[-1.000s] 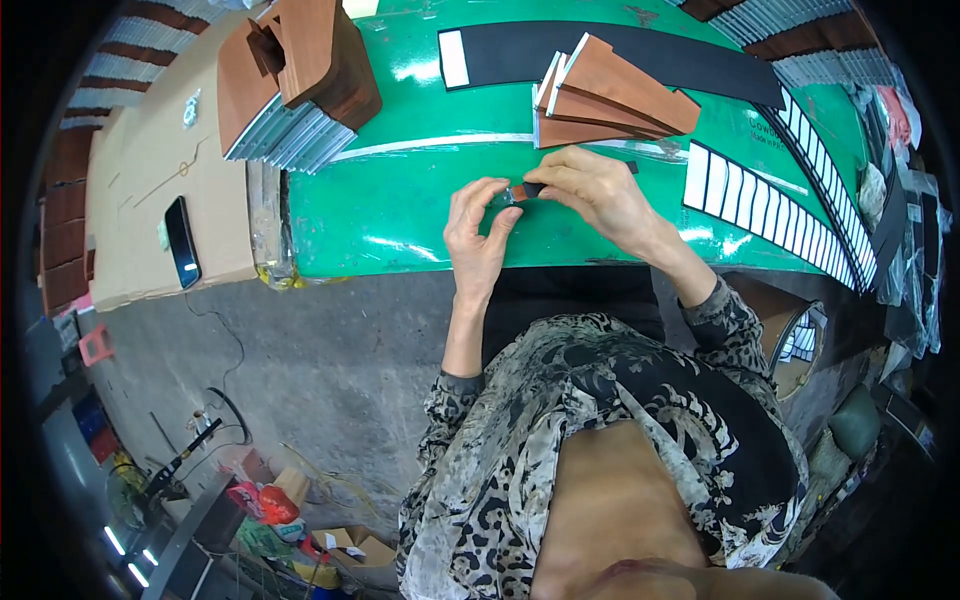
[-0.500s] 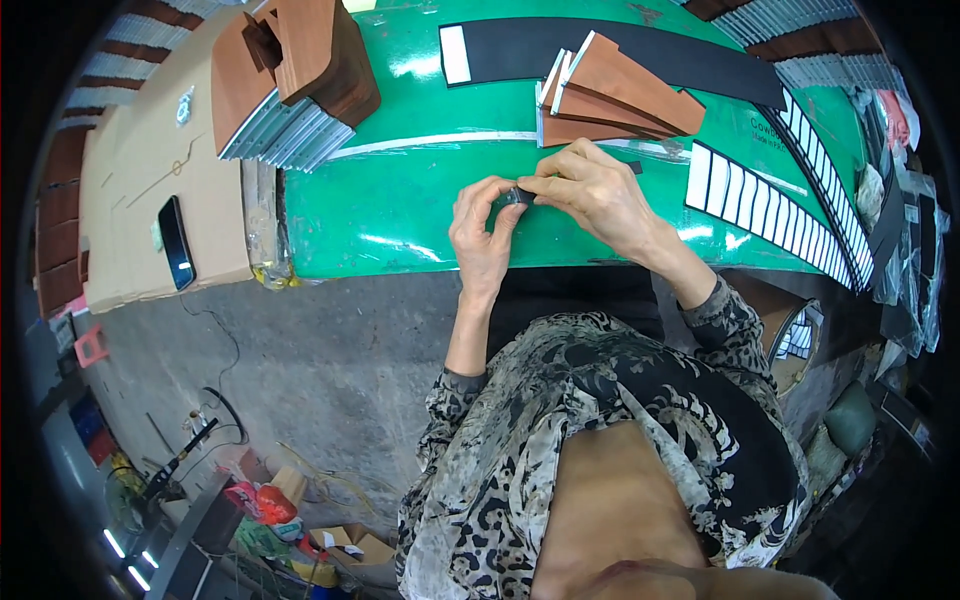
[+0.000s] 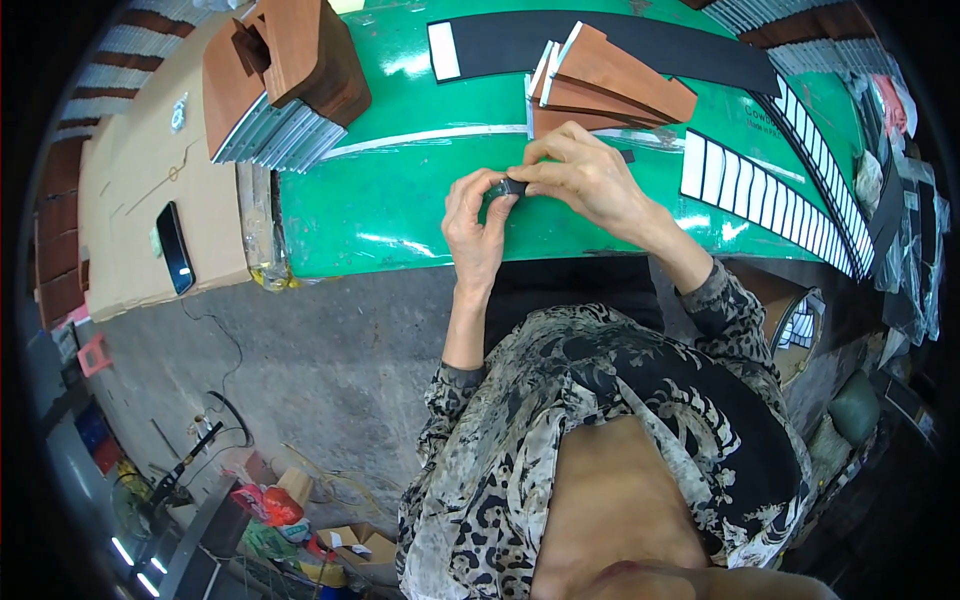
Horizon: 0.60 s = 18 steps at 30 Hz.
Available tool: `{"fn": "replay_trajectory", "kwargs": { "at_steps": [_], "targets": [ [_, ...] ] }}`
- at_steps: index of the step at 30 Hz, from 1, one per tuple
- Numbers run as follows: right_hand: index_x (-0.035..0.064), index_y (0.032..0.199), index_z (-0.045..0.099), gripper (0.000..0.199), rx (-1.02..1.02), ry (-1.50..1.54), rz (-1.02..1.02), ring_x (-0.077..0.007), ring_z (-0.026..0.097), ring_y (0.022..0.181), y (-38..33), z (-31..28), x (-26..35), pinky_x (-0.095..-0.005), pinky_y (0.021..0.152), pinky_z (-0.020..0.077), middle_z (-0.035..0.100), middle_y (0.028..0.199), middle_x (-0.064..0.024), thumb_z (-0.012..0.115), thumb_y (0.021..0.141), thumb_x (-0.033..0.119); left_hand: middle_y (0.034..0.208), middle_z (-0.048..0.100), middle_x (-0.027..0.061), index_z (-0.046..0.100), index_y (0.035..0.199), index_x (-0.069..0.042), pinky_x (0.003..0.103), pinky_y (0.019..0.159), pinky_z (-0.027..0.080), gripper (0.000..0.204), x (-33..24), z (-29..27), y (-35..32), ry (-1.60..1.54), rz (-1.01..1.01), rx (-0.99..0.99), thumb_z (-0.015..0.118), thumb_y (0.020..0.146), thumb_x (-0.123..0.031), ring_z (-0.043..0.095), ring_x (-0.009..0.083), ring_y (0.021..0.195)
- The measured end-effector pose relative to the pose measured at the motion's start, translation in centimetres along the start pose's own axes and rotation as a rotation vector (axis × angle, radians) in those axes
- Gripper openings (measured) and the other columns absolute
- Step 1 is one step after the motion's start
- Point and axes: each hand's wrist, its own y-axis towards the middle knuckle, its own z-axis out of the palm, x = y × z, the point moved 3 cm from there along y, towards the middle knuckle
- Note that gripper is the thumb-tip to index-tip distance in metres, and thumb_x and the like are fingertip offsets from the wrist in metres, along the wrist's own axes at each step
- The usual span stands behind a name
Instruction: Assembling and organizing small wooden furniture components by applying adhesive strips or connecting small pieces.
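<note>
My left hand (image 3: 478,222) and my right hand (image 3: 585,177) meet over the near edge of a green table (image 3: 390,200). Between their fingertips they pinch a small dark strip piece (image 3: 507,187). Just beyond my right hand lies a fan of brown leather-like pieces with white backing (image 3: 610,85). Behind those runs a long black strip (image 3: 600,45) with a white end.
A stack of brown pieces on white sheets (image 3: 285,85) sits at the table's far left. A row of white-faced black strips (image 3: 770,195) lies to the right. On a cardboard sheet (image 3: 140,200) left of the table rests a dark phone (image 3: 174,247). Grey concrete floor lies below.
Both hands have stayed together at the table edge, shifting only slightly while working the small dark piece.
</note>
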Motion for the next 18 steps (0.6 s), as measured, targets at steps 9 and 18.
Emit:
{"fn": "replay_trajectory", "kwargs": {
  "at_steps": [9, 18],
  "targets": [
    [0.0089, 0.108, 0.065, 0.032, -0.164, 0.159, 0.123, -0.0210, 0.058, 0.088, -3.7, -0.8, -1.7, -0.0299, 0.072, 0.0494, 0.061, 0.099, -0.0054, 0.067, 0.075, 0.007, 0.098, 0.061, 0.0083, 0.061, 0.100, -0.003, 0.029, 0.077, 0.045, 0.022, -0.7, -0.4, -0.1, 0.062, 0.045, 0.022, 0.066, 0.079, -0.004, 0.057, 0.0181, 0.090],
    [0.0102, 0.100, 0.066, 0.025, -0.279, 0.049, 0.034, -0.0212, 0.057, 0.085, -4.3, 0.7, -0.1, -0.0312, 0.067, 0.0510, 0.060, 0.095, -0.0029, 0.062, 0.075, 0.006, 0.093, 0.060, 0.0099, 0.063, 0.101, -0.010, 0.031, 0.065, 0.047, 0.032, -1.0, 0.5, -0.4, 0.444, 0.576, -0.014, 0.065, 0.072, 0.004, 0.059, 0.0243, 0.081]
  ]
}}
